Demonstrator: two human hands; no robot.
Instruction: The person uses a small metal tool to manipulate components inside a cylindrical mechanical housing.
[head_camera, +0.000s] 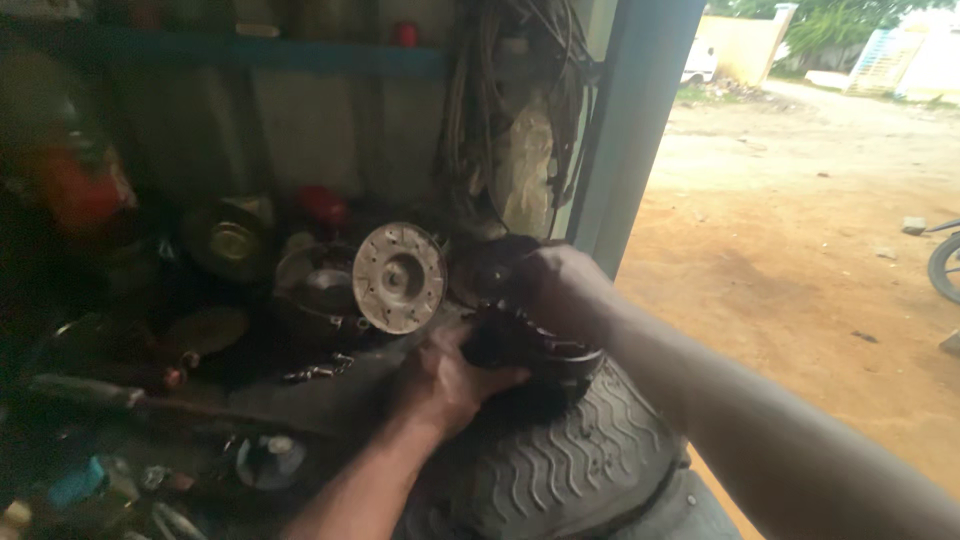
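My left hand (445, 380) and my right hand (560, 290) both grip a dark, greasy round metal part (530, 350). The part is held just above a worn black tyre (560, 460) with a wavy tread. My left hand closes on its near left side; my right hand covers its far top. A round, perforated metal disc (398, 277) stands upright just left of my hands. The underside of the held part is hidden.
A cluttered dim pile of metal parts, bowls (232, 240) and tools lies to the left. Cables hang by a blue door post (635, 120). Outside on the right is bare orange dirt ground (800, 250), with a wheel's edge (945, 265) at the far right.
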